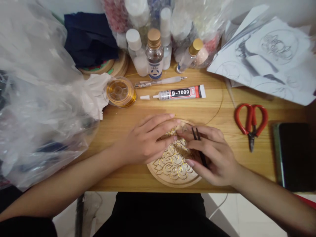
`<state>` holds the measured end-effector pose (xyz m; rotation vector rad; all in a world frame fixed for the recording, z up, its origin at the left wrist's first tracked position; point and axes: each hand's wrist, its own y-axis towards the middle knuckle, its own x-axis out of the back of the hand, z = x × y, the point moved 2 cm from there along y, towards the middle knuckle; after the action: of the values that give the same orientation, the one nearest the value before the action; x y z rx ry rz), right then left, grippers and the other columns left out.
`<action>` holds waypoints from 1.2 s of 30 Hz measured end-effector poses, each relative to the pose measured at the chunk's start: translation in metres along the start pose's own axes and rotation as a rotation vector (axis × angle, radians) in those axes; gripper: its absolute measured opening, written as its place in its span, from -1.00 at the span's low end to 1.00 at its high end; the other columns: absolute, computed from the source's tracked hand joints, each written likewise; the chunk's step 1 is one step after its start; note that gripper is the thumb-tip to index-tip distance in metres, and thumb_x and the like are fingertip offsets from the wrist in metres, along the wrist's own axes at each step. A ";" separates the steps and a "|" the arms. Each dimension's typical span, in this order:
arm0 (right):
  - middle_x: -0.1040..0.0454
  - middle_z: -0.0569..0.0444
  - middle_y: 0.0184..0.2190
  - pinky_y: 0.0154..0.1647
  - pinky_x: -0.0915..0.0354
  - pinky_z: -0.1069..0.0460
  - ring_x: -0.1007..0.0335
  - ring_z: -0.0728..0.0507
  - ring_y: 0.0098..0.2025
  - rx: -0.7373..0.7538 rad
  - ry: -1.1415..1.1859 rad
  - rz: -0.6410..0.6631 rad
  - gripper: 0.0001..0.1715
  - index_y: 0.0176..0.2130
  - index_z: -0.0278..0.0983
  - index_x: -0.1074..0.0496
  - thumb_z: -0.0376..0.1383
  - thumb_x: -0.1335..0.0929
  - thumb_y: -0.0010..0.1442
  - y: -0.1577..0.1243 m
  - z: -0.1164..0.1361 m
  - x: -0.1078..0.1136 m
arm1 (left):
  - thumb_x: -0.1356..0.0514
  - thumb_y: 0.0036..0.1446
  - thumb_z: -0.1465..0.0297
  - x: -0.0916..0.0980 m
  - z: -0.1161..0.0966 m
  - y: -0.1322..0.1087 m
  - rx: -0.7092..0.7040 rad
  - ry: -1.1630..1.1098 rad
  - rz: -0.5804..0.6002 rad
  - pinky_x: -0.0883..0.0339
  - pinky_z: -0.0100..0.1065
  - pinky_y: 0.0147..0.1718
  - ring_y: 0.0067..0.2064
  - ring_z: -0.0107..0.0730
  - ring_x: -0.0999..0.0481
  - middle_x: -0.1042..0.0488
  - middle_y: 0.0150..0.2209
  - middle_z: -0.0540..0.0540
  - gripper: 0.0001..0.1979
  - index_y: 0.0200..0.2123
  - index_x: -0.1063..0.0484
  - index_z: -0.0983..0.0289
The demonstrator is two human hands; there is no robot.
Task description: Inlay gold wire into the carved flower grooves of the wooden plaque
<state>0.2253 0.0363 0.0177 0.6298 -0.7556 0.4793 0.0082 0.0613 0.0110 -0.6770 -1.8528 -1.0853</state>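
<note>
A round wooden plaque (172, 168) with a gold wire flower outline lies at the table's front edge. My left hand (148, 138) rests on its upper left part, fingers stretched out flat and pressing near the wire. My right hand (212, 154) covers the plaque's right side and grips black tweezers (198, 144) pointed at the design. A thin gold wire (217, 108) curves from the plaque toward the back. The fingertips of both hands nearly meet over the plaque's top.
Behind the plaque lie a B-7000 glue tube (180, 93), a pen (160, 81) and a gold wire spool (120, 91). Bottles (154, 54) stand at the back. Red scissors (251, 123), a dark phone (293, 154), pattern sheets (269, 56) sit right; plastic bags (37, 98) left.
</note>
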 end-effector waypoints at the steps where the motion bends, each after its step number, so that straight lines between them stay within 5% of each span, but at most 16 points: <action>1: -0.55 -0.10 -0.04 0.06 -0.30 -0.19 -0.34 -0.27 0.12 -0.024 0.038 -0.009 -0.72 -0.13 -0.26 -0.37 -0.28 -0.38 0.12 0.000 -0.001 0.001 | -0.14 0.18 0.42 0.000 -0.001 0.000 -0.014 0.036 0.000 -0.28 -0.09 0.11 0.22 -0.08 -0.27 -0.35 0.15 0.23 -0.74 -0.06 -0.44 0.31; 7: -0.51 -0.12 0.01 0.09 -0.34 -0.23 -0.36 -0.25 0.13 -0.163 0.266 -0.083 -0.65 -0.06 -0.22 -0.30 -0.38 -0.37 0.13 0.001 -0.006 0.005 | -0.14 0.17 0.36 0.002 -0.002 -0.002 -0.049 0.154 -0.057 -0.29 -0.20 0.10 0.20 -0.22 -0.30 -0.39 0.14 0.11 -0.74 -0.06 -0.43 0.23; 11: -0.51 -0.11 0.02 0.11 -0.33 -0.25 -0.34 -0.25 0.15 -0.208 0.330 -0.098 -0.65 -0.05 -0.21 -0.30 -0.40 -0.36 0.14 -0.001 -0.007 0.004 | -0.12 0.19 0.25 0.003 -0.001 -0.003 -0.051 0.134 -0.062 -0.26 -0.16 0.08 0.19 -0.14 -0.30 -0.39 0.12 0.22 -0.65 -0.01 -0.44 0.29; 18: -0.47 -0.13 0.05 0.13 -0.32 -0.28 -0.33 -0.27 0.16 -0.227 0.366 -0.130 -0.64 -0.04 -0.20 -0.28 -0.38 -0.35 0.16 -0.004 -0.009 0.003 | 0.18 0.24 -0.12 0.000 0.003 0.002 -0.008 0.013 0.152 -0.08 -0.02 0.16 0.30 0.03 -0.11 -0.18 0.26 0.34 -0.29 0.19 -0.25 0.26; 28: -0.46 -0.11 0.06 0.13 -0.31 -0.27 -0.37 -0.26 0.12 -0.260 0.418 -0.176 -0.65 -0.03 -0.19 -0.29 -0.39 -0.35 0.17 -0.008 -0.011 0.001 | 0.13 0.15 -0.21 0.002 0.002 0.006 0.015 0.067 0.260 -0.02 0.02 0.21 0.34 0.10 -0.04 -0.10 0.31 0.31 -0.22 0.19 -0.24 0.22; 36: -0.47 -0.03 0.05 0.14 -0.29 -0.30 -0.37 -0.27 0.11 -0.309 0.512 -0.235 -0.68 -0.02 -0.12 -0.34 -0.30 -0.34 0.20 -0.011 -0.016 -0.002 | 0.13 0.16 -0.20 0.000 0.002 0.005 -0.023 0.117 0.223 0.01 0.01 0.23 0.34 0.07 -0.05 -0.14 0.29 0.29 -0.23 0.18 -0.25 0.22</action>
<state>0.2383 0.0388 0.0028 0.2798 -0.2543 0.2791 0.0115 0.0649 0.0122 -0.7962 -1.6252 -0.9805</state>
